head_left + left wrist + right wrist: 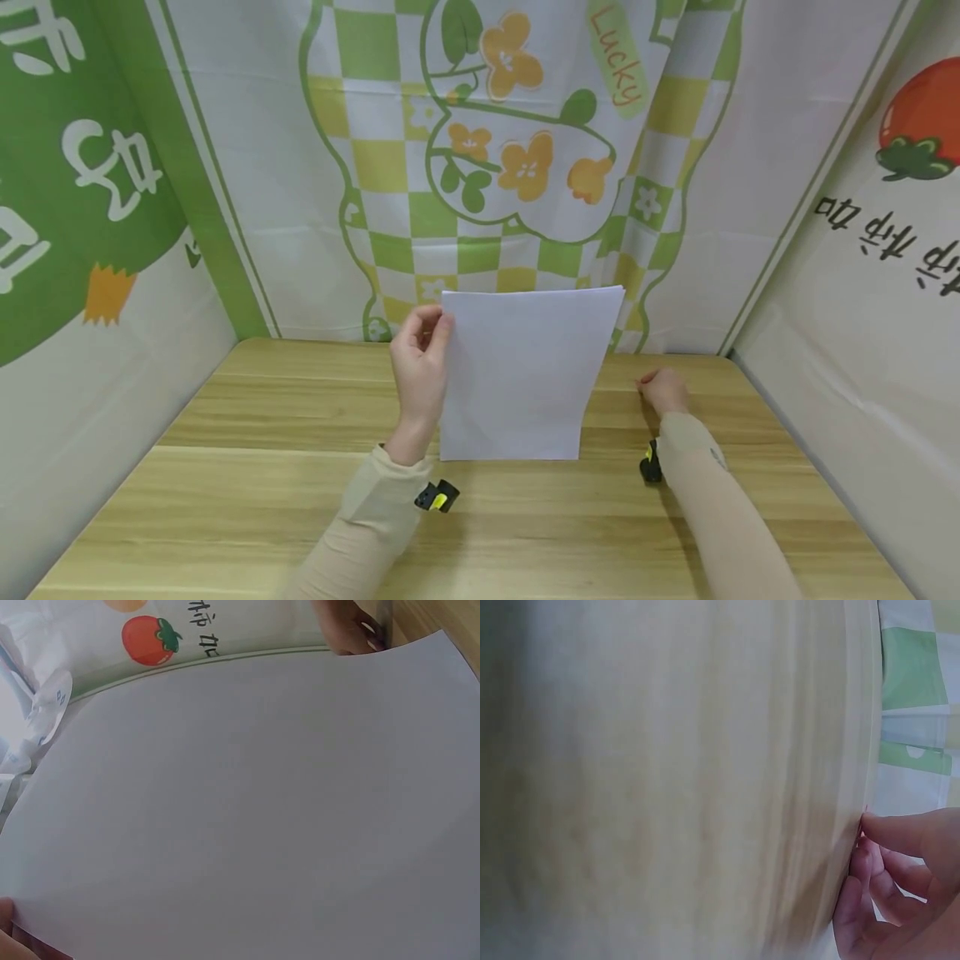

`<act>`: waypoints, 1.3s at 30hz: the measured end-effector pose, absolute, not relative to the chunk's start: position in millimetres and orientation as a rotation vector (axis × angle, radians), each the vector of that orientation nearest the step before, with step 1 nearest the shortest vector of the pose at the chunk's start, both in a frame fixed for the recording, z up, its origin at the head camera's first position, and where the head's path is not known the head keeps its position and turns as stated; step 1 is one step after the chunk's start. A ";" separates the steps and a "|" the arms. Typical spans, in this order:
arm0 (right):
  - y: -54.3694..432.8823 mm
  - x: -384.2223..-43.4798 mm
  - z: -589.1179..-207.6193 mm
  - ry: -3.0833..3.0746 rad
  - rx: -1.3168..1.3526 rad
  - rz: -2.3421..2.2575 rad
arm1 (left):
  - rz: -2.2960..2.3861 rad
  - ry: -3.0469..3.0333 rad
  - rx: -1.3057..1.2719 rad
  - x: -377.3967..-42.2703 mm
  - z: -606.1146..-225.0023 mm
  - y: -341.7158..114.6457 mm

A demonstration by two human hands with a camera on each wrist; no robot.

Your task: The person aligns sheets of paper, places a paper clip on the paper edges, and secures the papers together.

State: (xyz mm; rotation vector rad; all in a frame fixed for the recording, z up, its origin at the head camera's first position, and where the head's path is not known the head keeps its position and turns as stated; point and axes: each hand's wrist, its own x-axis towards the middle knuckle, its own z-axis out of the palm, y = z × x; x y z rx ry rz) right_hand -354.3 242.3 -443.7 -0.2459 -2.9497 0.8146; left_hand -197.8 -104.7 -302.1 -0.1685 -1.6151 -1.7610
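Upright at the middle of the head view stand white paper sheets [517, 375], with doubled edges showing at the top right corner. My left hand [422, 358] pinches their upper left edge between thumb and fingers. In the left wrist view the paper [247, 795] fills most of the picture, and only a bit of the left hand [16, 941] shows. Right of the paper, my right hand [665, 390] is low over the far part of the table. In the right wrist view its fingers [900, 832] are curled, with a tiny thin reddish thing [866, 808] at the thumb tip; I cannot tell its kind.
Beneath both arms is a wood-grain table [247, 500]. Behind it hangs a green and yellow checked curtain [390, 167], with printed cloth walls [862, 333] to either side. A black device with a yellow mark [437, 497] is worn at each wrist.
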 end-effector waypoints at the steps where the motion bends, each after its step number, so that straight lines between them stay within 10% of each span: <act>1: 242.5 -354.7 -443.9 -2.948 -0.249 0.813 | -1.760 -1.616 -0.169 -197.8 -302.1 -104.5; 39: 242.4 -351.9 -440.2 -3.003 -0.191 0.788 | -1.818 -1.582 -0.172 -220.1 -323.6 -105.7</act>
